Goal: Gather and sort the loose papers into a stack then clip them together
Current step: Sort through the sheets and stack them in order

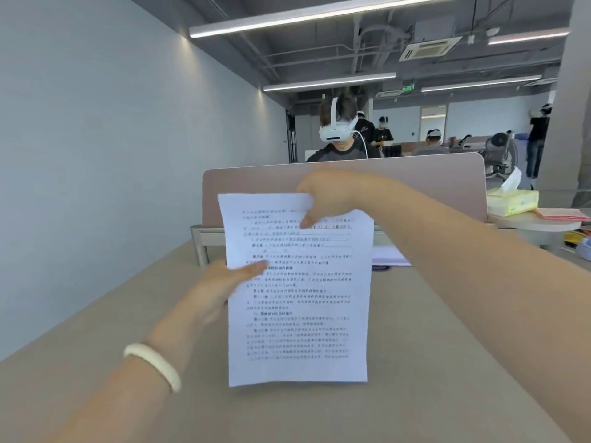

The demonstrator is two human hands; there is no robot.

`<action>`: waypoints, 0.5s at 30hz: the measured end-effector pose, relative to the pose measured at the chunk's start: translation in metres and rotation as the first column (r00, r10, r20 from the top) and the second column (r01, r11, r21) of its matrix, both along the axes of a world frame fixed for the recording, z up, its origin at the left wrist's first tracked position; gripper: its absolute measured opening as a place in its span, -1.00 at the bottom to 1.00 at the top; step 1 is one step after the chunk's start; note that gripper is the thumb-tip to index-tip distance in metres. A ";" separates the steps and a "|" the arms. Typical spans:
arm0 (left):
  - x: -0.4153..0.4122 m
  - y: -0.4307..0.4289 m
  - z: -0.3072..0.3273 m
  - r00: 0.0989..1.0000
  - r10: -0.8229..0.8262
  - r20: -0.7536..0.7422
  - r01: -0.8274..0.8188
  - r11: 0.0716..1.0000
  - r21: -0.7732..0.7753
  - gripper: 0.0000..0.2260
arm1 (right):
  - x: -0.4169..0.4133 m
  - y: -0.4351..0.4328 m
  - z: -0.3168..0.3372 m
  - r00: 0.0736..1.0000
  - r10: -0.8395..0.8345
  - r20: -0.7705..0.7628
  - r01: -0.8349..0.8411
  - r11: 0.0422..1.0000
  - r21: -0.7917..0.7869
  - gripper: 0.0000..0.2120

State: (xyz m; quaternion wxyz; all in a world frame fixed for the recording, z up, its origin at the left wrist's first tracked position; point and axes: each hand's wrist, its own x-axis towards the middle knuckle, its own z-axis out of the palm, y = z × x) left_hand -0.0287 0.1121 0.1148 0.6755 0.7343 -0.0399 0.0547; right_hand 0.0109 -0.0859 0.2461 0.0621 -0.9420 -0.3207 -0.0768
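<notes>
I hold a stack of white printed papers (299,314) upright above the beige desk (415,362), text facing me. My left hand (224,286) grips the left edge about a third of the way down, thumb on the front. My right hand (326,199) pinches the top edge near its right half, thumb on the printed side. More white paper (388,255) lies flat on the desk behind my right forearm, partly hidden. No clip is visible.
A pinkish divider panel (415,187) closes the desk's far edge, with a person in a white headset seated behind it. A tissue box (511,201) and a red folder (563,215) sit on a round table at right. A wall runs along the left.
</notes>
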 end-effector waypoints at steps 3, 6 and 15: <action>-0.001 -0.006 -0.019 1.000 0.025 0.015 -0.023 0.994 -0.111 -0.74 | -0.001 -0.017 -0.001 0.996 -0.024 -0.086 0.027 0.999 0.023 -0.76; -0.006 0.000 -0.021 0.999 0.009 0.046 0.000 0.983 -0.183 -0.53 | 0.008 -0.059 -0.009 0.961 -0.009 -0.277 0.098 0.947 0.307 -0.90; -0.008 -0.015 -0.001 0.967 0.191 0.170 -0.164 0.973 -0.164 -0.85 | -0.001 -0.048 -0.108 0.851 0.400 -0.340 0.260 0.242 0.935 -0.73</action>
